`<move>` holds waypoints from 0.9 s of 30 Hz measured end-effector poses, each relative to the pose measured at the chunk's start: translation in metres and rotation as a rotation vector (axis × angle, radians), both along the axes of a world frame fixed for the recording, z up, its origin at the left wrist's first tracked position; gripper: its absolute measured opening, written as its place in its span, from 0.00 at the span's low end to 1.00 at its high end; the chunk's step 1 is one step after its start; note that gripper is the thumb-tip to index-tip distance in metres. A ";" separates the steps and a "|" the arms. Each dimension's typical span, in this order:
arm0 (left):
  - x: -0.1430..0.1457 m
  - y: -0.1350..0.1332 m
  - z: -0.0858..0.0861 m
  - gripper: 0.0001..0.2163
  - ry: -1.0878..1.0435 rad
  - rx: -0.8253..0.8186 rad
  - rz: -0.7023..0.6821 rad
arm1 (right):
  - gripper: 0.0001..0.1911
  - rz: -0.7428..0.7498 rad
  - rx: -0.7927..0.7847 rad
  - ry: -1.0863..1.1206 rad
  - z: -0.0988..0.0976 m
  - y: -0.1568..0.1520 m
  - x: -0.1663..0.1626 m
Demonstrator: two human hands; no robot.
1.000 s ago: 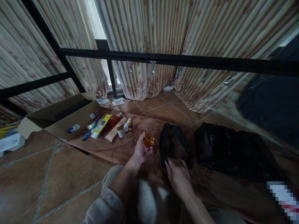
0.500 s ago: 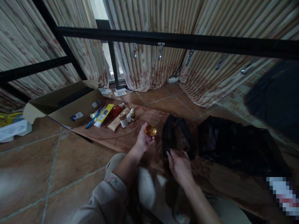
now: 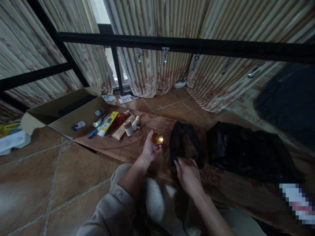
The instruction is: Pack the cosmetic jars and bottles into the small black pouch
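Note:
A round, shiny gold compact-like disc point(image 3: 157, 138) rests in my left hand point(image 3: 149, 149), thumb and fingers closed around its edge. My right hand point(image 3: 188, 173) pinches the near rim of a small black pouch with a see-through middle point(image 3: 173, 144), which lies on the brown patterned cloth point(image 3: 137, 154). Left of my hands, toiletries lie in a row: a small gold-capped bottle point(image 3: 138, 123), a white jar with a brown cap point(image 3: 128, 128), a beige tube point(image 3: 119, 132), a red pump bottle point(image 3: 120, 120), a yellow and white tube point(image 3: 108, 124) and a blue toothbrush point(image 3: 95, 128).
An open cardboard box point(image 3: 81, 118) stands at the cloth's left end. A large black bag point(image 3: 246, 150) lies to the right. Black metal bars point(image 3: 152, 42) run across in front of striped curtains point(image 3: 177, 72). White packaging point(image 3: 14, 142) sits on the tiled floor at far left.
The view has shifted slightly, so most things sit a little further left. Both hands keep their holds, and the gold disc tilts a bit and catches more light.

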State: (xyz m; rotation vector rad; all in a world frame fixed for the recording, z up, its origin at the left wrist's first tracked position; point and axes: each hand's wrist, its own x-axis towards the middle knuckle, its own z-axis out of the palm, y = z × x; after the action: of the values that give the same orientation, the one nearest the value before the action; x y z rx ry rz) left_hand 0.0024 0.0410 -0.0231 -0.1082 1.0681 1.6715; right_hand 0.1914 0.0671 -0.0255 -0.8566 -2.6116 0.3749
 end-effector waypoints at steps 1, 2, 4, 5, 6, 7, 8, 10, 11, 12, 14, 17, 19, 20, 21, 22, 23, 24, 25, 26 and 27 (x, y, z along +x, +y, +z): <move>0.000 0.000 0.000 0.21 -0.002 -0.003 -0.001 | 0.13 0.001 0.001 0.002 0.000 0.000 0.000; 0.000 0.000 0.000 0.21 -0.005 -0.008 0.001 | 0.13 0.004 0.001 0.004 0.000 0.000 0.000; 0.000 0.001 0.000 0.22 -0.012 -0.015 0.007 | 0.13 0.007 -0.003 0.006 0.000 0.000 0.000; 0.000 0.001 0.000 0.22 -0.014 -0.020 0.012 | 0.13 0.009 -0.004 0.004 0.000 0.000 0.000; 0.000 0.001 0.000 0.21 -0.015 -0.025 0.018 | 0.12 0.011 -0.003 0.004 0.000 0.000 0.000; 0.000 0.001 0.000 0.21 -0.015 -0.029 0.024 | 0.12 0.011 -0.001 0.003 0.000 0.000 0.000; 0.000 0.002 0.000 0.21 -0.016 -0.032 0.029 | 0.12 0.011 0.002 0.003 0.001 0.000 -0.001; 0.000 0.001 0.000 0.19 -0.016 -0.034 0.037 | 0.12 0.008 0.002 0.004 0.001 0.000 -0.001; 0.001 0.001 0.001 0.19 -0.017 -0.032 0.038 | 0.12 0.005 -0.001 0.005 0.001 0.000 -0.001; 0.001 0.001 0.001 0.18 -0.018 -0.026 0.041 | 0.12 0.003 -0.005 0.007 0.002 0.000 -0.001; 0.001 0.001 0.002 0.17 -0.024 -0.009 0.051 | 0.12 0.005 -0.008 0.009 0.003 -0.001 -0.001; 0.001 0.001 0.002 0.16 -0.035 0.014 0.062 | 0.13 0.013 -0.002 0.009 0.004 0.000 -0.001; 0.001 0.001 0.002 0.16 -0.041 0.022 0.065 | 0.13 0.015 -0.002 0.005 0.004 0.000 -0.001; 0.001 0.001 0.001 0.16 -0.042 0.023 0.068 | 0.13 0.014 -0.006 0.003 0.004 0.000 -0.001; 0.001 0.001 0.001 0.16 -0.041 0.023 0.069 | 0.13 0.010 -0.011 0.000 0.003 0.000 -0.001; 0.001 0.001 0.000 0.16 -0.036 0.023 0.067 | 0.13 0.006 -0.016 -0.002 0.003 0.000 -0.001; 0.000 0.002 -0.001 0.16 -0.029 0.022 0.065 | 0.12 0.002 -0.023 -0.004 0.002 0.000 -0.001; 0.000 0.002 -0.001 0.17 -0.019 0.022 0.061 | 0.12 0.000 -0.028 -0.005 0.002 0.000 -0.001; 0.000 0.002 -0.002 0.17 -0.012 0.021 0.056 | 0.12 -0.001 -0.030 -0.003 0.002 0.000 -0.001; 0.000 0.002 -0.002 0.17 -0.006 0.019 0.051 | 0.12 -0.001 -0.030 -0.002 0.002 0.000 -0.001; 0.000 0.002 -0.001 0.17 -0.003 0.018 0.049 | 0.12 0.002 -0.027 -0.004 0.002 0.000 -0.001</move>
State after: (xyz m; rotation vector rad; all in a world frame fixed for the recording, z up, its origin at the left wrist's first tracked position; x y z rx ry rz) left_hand 0.0029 0.0431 -0.0245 -0.1257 1.0554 1.7242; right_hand 0.1905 0.0669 -0.0240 -0.8649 -2.6163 0.4104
